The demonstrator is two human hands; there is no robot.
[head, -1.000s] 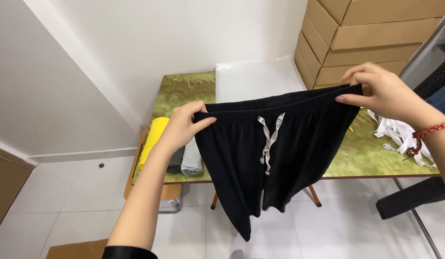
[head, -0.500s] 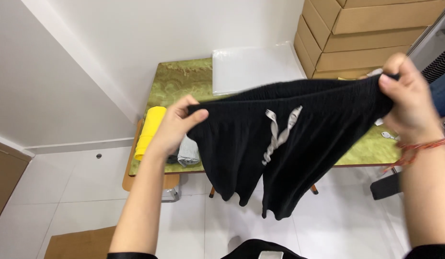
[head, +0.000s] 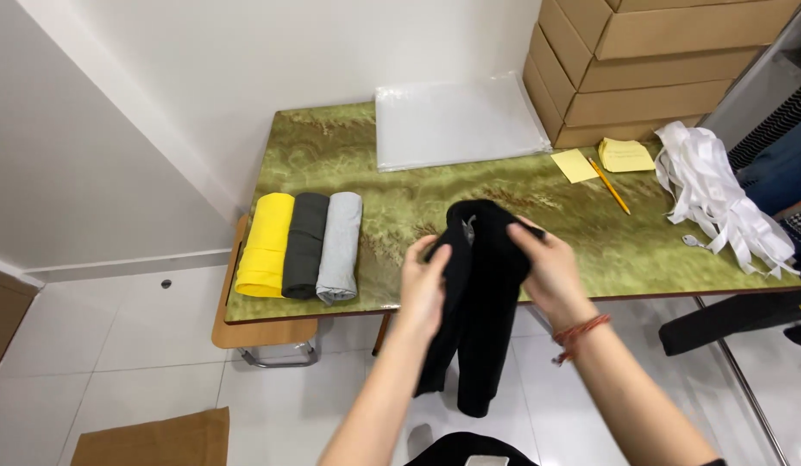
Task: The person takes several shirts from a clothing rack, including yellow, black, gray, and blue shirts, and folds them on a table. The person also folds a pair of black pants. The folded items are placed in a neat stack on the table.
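Brown cardboard (head: 150, 438) lies on the white tile floor at the far left, below a low wooden stool (head: 262, 332) that pokes out from under the table. On the green marbled table (head: 374, 181), three folded garments sit side by side near the left edge: a yellow one (head: 267, 245), a dark grey one (head: 305, 245) and a light grey one (head: 340, 247). Just right of them, the left hand (head: 424, 285) grips the black shorts (head: 480, 302) with fingers curled around the cloth; the shorts are folded lengthwise and hang over the table's front edge, legs dangling toward the floor. The right hand (head: 547, 267) clamps the other side of the waistband, fingers pressed together around the fabric, a red cord on the wrist. Farther back lies a clear plastic bag (head: 456, 121). To the right are yellow sticky notes (head: 626, 155), a pencil (head: 609, 185), white ribbons (head: 715, 198) and stacked cardboard boxes (head: 650, 69).
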